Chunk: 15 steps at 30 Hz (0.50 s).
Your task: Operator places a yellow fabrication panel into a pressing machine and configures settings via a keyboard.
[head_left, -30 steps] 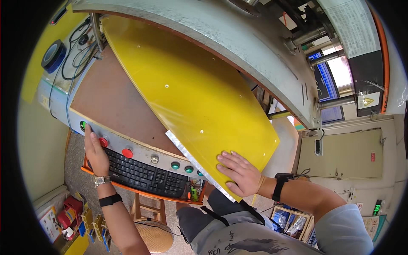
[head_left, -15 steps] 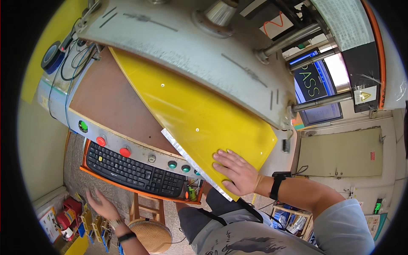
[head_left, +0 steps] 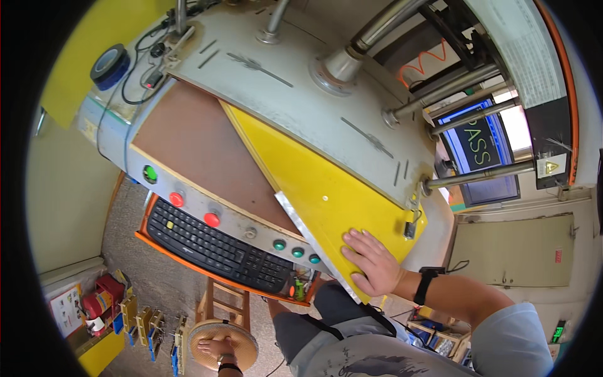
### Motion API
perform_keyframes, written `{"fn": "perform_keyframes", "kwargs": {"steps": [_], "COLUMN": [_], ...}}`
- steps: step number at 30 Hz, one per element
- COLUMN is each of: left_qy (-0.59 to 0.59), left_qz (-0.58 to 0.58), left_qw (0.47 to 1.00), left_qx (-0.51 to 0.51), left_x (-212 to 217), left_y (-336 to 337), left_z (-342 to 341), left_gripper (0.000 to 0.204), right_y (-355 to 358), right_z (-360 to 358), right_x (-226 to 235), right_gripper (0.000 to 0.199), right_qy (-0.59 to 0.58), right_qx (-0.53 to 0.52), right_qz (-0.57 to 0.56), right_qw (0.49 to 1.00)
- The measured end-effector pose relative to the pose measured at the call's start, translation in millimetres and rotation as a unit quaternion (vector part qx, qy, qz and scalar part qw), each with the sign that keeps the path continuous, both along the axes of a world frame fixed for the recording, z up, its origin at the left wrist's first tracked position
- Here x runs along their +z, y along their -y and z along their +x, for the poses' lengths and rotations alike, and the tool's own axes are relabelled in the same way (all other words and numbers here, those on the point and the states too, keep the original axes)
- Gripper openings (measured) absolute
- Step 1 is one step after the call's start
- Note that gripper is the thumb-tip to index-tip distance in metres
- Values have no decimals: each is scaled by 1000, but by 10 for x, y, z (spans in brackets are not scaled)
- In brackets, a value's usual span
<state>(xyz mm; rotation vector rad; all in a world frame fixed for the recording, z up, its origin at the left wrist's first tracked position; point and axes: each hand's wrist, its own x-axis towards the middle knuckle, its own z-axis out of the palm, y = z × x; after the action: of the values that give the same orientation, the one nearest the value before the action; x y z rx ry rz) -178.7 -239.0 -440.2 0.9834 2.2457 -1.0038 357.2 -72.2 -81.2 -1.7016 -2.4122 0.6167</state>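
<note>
My right hand (head_left: 372, 262) lies open on a yellow board (head_left: 295, 169), its fingers stretched near the corner closest to me. A silvery strip (head_left: 317, 246) runs along the board's near-left edge. Much of the board is hidden under the grey metal plate (head_left: 282, 88) of a press; it sits at an angle over a brown bed (head_left: 195, 141). Down at the lower left, my left hand (head_left: 217, 347) is open and holds nothing. It appears over the round woven seat of a wooden stool (head_left: 248, 342); whether it touches the seat, I cannot tell.
A black keyboard (head_left: 217, 248) fills an orange-edged tray below a panel with red buttons (head_left: 211, 220) and green ones (head_left: 279, 244). Metal columns (head_left: 483, 174) stand at the right, before a monitor (head_left: 475, 141). Black tape (head_left: 110, 66) and cables lie at the far left.
My left hand has moved down and right, from beside the stool to over its seat. My right hand stays flat on the yellow board. The whole view has shifted.
</note>
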Motion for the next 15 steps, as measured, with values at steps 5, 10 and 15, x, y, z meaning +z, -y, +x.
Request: {"fn": "perform_keyframes", "kwargs": {"steps": [5, 10, 15], "left_qy": [-21, -5, -3], "left_qz": [-18, -41, -48], "left_qw": [1000, 999, 999], "left_qx": [-4, -5, 1], "left_x": [36, 23, 8], "left_y": [-78, -60, -22], "left_z": [116, 54, 58], "left_gripper": [145, 149, 152], "right_y": [17, 17, 26], "right_z": [12, 23, 27], "right_x": [-19, -13, -38], "right_gripper": [61, 61, 59], "right_qy": [1, 1, 7], "right_qx": [1, 4, 2], "right_qz": [4, 7, 13], "right_qw": [1000, 1000, 1000]}}
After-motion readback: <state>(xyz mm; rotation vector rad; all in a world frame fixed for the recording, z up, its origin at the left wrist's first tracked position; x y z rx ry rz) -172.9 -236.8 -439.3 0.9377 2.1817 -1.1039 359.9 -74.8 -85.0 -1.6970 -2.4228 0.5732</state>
